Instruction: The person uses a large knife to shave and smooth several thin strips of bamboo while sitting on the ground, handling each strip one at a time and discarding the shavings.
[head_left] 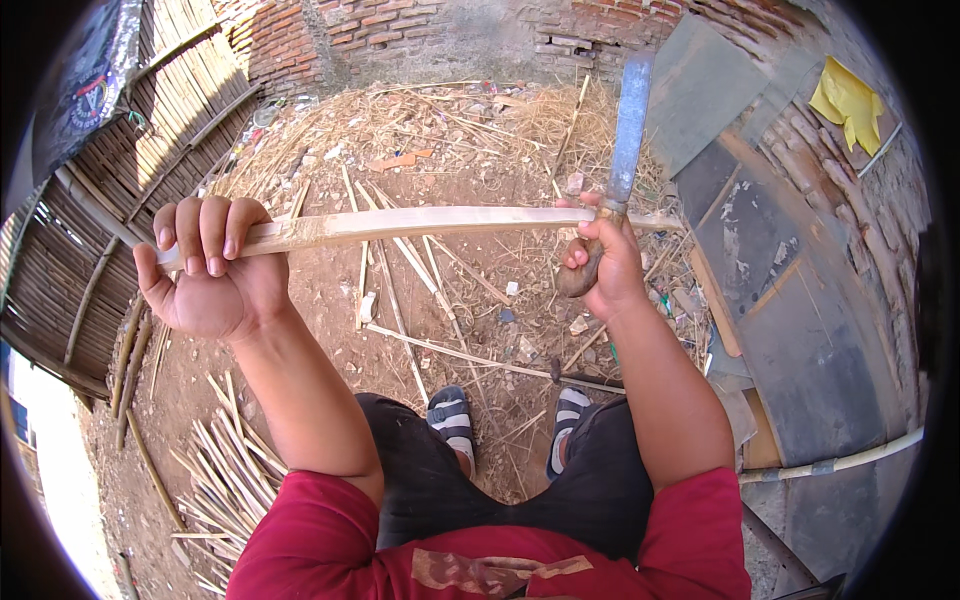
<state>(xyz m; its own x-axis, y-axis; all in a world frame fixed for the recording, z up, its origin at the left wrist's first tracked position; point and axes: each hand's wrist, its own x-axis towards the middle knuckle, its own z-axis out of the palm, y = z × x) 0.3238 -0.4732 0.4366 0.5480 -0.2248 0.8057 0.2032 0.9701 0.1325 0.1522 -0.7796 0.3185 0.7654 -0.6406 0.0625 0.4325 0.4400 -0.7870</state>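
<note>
One slatted wall [60, 270] runs down the left of the frame, dark banner [85, 75] hanging in the upper corner, loose pile of sticks [225, 470] lower left. Left hand [225, 285] is wrapped tight over the left end of a pale strip [400, 222], which stretches across the middle, held up off the ground. Below that it's rough dirt [325, 310] littered with slivers and rubble, running up to a brick wall [390, 30] at the top; decent gap between strip and sandals [452, 425] at bottom centre. Right hand [617, 275] is clamped round the handle of a knife [630, 120], blade pointing up, its base crossing the strip, whose right tip pokes out beyond. Far right's tighter: dark panels [830, 350] close off that side, yellow sheet [848, 105] above them.
</note>
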